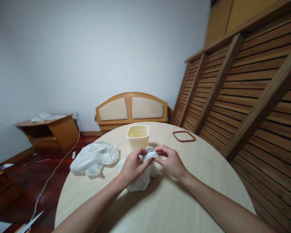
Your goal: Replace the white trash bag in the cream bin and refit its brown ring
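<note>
A: Largest first: what's in front of you?

B: The pale wall point(135, 48) fills your background, and a slatted panel point(237, 87) leans along your right.

A: You're at a round table point(196, 197). Beyond its far edge you face a headboard point(129, 108) with two padded insets; a cabinet point(58, 132) stands off to your left, papers point(47, 116) on top.

B: On your table's left side lies a crumpled white bag point(94, 157).

A: Your cream tub point(137, 142) stands upright near the middle, just past your hands, its top uncovered.

B: Some white plastic point(139, 183) spreads below your fingers, and a reddish-brown ring point(187, 141) lies flat to the tub's right, well apart from it.

A: And your grip?

B: Your left hand point(133, 165) and right hand point(169, 160) are both closed, fingers and thumbs pinching a bunched, greyish-white wad point(150, 157) between them, on your side of the tub. I can't tell whether wad and plastic are one piece.
</note>
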`<state>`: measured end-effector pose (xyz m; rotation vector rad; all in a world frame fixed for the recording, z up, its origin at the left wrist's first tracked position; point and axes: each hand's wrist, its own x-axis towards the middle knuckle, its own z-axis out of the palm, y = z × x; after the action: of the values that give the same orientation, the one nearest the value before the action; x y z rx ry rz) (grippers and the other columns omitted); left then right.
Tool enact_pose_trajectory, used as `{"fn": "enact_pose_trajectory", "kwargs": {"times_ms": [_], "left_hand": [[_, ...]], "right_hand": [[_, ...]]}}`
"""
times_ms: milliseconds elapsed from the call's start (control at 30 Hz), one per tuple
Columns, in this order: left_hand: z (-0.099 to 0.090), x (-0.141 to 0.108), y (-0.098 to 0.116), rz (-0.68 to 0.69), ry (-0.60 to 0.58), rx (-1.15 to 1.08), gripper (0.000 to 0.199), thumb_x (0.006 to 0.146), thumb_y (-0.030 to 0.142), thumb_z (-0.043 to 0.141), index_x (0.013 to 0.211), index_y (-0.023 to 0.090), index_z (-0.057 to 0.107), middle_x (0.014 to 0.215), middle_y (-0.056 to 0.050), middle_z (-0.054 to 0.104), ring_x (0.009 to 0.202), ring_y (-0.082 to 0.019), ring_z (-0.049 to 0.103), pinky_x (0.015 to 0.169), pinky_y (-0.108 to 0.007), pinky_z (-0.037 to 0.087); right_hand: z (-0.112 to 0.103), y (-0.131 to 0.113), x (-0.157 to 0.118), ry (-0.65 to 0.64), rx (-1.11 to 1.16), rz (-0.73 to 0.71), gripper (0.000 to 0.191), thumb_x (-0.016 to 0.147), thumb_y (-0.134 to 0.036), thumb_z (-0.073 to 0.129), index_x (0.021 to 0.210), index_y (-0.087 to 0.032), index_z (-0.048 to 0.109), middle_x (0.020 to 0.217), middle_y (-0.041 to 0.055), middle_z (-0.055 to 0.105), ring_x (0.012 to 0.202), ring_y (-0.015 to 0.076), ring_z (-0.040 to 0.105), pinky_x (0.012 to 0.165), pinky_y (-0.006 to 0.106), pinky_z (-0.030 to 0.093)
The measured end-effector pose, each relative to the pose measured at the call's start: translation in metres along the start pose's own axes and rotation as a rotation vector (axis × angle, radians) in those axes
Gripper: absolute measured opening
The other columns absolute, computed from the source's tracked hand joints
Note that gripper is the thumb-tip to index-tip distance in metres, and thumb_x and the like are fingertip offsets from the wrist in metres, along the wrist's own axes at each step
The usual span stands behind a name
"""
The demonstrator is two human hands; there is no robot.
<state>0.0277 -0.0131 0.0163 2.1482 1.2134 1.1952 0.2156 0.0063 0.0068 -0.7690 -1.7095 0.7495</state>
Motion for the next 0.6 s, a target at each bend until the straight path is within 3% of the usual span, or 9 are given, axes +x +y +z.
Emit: {"fn": "enact_pose_trajectory", "kwargs": {"times_ms": [133,300,467,600], "left_hand": [[0.0022,-0.0002,-0.0041,0.000,0.028,-0.084,0.025,0.089,0.036,0.065,0.107,0.019,0.059,0.105,-0.007,0.073,0.093,-0.020,0.069,0.075,-0.027,0.050],[0.0019,0.0001,-0.0022,-0.017,-0.006,-0.013,0.022,0.092,0.036,0.061,0.104,0.018,0.067,0.099,-0.006,0.075,0.085,-0.019,0.068,0.074,-0.028,0.050],[0.0023,0.0003,-0.0012,-0.026,-0.002,-0.029,0.025,0.094,0.038,0.058,0.099,0.018,0.070,0.094,-0.006,0.075,0.076,-0.018,0.066,0.068,-0.026,0.049],[0.0052,0.0005,-0.0055,-0.015,0.054,-0.083,0.023,0.092,0.036,0.061,0.103,0.016,0.067,0.098,-0.008,0.075,0.083,-0.019,0.068,0.073,-0.028,0.051]], "right_hand": [[0.0006,0.0032,-0.0009,-0.039,0.050,0.085,0.018,0.080,-0.022,0.070,0.098,-0.019,0.072,0.096,0.0060,0.077,0.088,0.0207,0.073,0.087,0.037,0.058],[0.0022,0.0054,-0.0007,0.003,0.138,0.139,0.028,0.078,-0.026,0.073,0.104,-0.019,0.065,0.098,0.0063,0.076,0.091,0.0207,0.073,0.085,0.036,0.057],[0.0039,0.0065,-0.0011,-0.037,0.220,0.180,0.037,0.081,-0.028,0.072,0.114,-0.021,0.056,0.095,0.0054,0.075,0.091,0.0199,0.072,0.087,0.037,0.056],[0.0048,0.0086,-0.0009,-0.051,0.267,0.185,0.039,0.080,-0.027,0.074,0.114,-0.021,0.056,0.100,0.0054,0.072,0.096,0.0190,0.069,0.090,0.037,0.055]]}}
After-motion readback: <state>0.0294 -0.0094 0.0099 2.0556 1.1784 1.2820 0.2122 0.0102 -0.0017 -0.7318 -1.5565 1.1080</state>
